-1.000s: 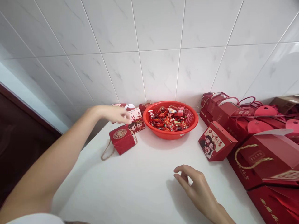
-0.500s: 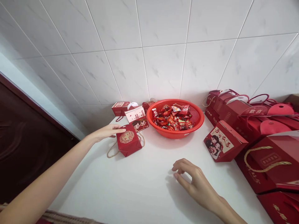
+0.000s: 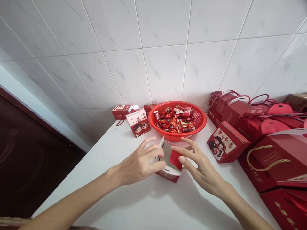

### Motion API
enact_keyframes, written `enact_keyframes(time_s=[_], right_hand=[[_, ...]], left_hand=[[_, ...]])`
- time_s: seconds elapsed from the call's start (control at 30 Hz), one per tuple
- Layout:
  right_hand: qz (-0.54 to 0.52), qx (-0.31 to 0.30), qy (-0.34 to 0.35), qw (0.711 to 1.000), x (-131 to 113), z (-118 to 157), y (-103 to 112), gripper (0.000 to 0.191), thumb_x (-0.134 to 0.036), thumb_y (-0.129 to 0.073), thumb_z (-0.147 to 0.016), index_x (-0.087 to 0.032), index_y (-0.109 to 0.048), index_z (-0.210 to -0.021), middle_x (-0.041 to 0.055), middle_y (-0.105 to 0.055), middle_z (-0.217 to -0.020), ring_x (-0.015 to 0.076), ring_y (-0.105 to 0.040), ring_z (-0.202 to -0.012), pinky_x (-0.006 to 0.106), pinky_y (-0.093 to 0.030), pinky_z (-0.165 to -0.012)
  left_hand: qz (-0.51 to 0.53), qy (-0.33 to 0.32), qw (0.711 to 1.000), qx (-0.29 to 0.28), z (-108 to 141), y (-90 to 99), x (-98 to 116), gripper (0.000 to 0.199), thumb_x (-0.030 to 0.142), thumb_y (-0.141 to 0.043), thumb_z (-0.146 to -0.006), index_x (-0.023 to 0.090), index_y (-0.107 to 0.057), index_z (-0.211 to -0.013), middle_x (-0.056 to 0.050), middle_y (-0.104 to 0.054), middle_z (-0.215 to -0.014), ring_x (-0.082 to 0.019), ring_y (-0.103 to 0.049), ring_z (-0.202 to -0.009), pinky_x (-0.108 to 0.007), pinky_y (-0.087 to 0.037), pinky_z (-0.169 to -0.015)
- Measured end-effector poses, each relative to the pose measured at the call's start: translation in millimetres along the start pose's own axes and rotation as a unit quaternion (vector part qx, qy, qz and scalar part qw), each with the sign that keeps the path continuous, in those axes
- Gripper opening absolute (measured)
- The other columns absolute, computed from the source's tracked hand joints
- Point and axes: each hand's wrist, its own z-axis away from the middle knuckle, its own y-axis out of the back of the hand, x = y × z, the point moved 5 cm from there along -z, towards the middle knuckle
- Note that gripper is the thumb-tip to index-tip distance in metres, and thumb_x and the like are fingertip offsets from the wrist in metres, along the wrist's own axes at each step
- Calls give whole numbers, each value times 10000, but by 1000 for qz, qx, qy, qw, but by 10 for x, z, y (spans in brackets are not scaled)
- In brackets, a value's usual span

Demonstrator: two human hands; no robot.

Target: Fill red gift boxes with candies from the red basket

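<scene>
A small red cardboard gift box stands on the white table between my two hands, its top open and its pale inside showing. My left hand is at its left side, fingers curled over a raised flap there. On the other side my right hand has thumb and fingers on the red side flap, the other fingers spread. Parts of the box are hidden behind my fingers. Just behind it sits an orange-red plastic basket filled with wrapped candies.
A pink and red box with cartoon faces stands left of the basket, another red box behind it. To the right is a red box with a couple printed on it, beside stacked red gift boxes. A tiled wall rises behind.
The red box has come from the left to the middle of the table, and its top is now open. My left hand moved right with it; my right hand came up to the box.
</scene>
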Motion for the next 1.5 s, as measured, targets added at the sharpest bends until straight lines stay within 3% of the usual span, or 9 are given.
enact_keyframes(time_s=[0.17,0.37,0.5,0.6,0.77,0.87,0.97,1.27,1.5], right_hand=[[119,-59,43,990,-78,8,-108,404,-445,-400,-1034,-307,-665,-1305,160,-369,-1557,351,-374,-1441,509,-476,-1043],[209,-36,8,977,-32,1,-112,369,-415,-445,-1012,-173,-719,-1062,236,-466,-1463,382,-578,-1239,534,-531,-930],[212,-52,39,975,-97,22,-121,364,-414,-523,-982,-243,-639,-1282,233,-452,-1474,370,-593,-1218,522,-541,-904],[213,-87,59,971,-157,32,-156,280,-338,-525,-985,-275,-659,-1223,221,-421,-1508,366,-586,-1230,507,-542,-880],[180,-79,19,980,-97,31,-141,374,-437,-664,-898,-220,-611,-1199,223,-417,-1509,377,-590,-1224,510,-542,-897],[137,-50,-6,989,-27,39,-109,520,-430,-735,-840,-232,-524,-1272,189,-428,-1506,348,-542,-1296,480,-534,-942],[103,-39,-38,993,47,56,-80,624,-439,-762,-810,-238,-467,-1322,167,-440,-1497,331,-536,-1302,455,-530,-948],[85,-97,-146,981,218,72,19,702,-551,-738,-792,-331,-479,-1406,90,-538,-1385,194,-705,-777,350,-545,-722],[158,-17,-148,976,377,-48,31,690,-514,-659,-858,-251,-452,-1461,151,-559,-1380,313,-689,-1029,393,-568,-732]], left_hand=[[-14,-30,998,47,-38,-183,119,253,45,-475,-952,205,-655,-873,-10,-613,-817,-135,-559,-815,-431,-386,-1079],[75,-2,997,9,-96,-162,117,323,332,-419,-1005,173,-662,-864,-47,-594,-764,-181,-517,-741,-363,-423,-778],[126,41,991,-33,-172,-135,63,375,271,-334,-1018,172,-661,-864,-43,-597,-756,-179,-516,-719,-348,-378,-721],[150,79,983,-64,-234,-150,4,383,241,-338,-1009,172,-626,-766,-33,-598,-748,-166,-519,-698,-332,-381,-706],[155,157,967,-128,-241,-235,-111,201,243,-485,-946,185,-673,-984,-48,-667,-960,-187,-620,-845,-306,-473,-763],[158,190,957,-153,-204,-275,-147,413,334,-584,-905,241,-588,-1308,-104,-556,-1378,-264,-613,-1142,-346,-525,-892],[152,226,943,-190,-166,-310,-169,563,451,-608,-894,279,-506,-1420,-124,-359,-1571,-330,-561,-1260,-413,-535,-943],[177,255,921,-236,-58,-438,-168,871,727,-611,-805,351,-338,-1540,-103,-272,-1632,-399,-440,-1384,-515,-448,-1066],[133,321,919,-187,-99,-545,-189,649,641,-579,-859,267,-542,-1388,-132,-292,-1616,-373,-575,-1247,-482,-517,-977]])
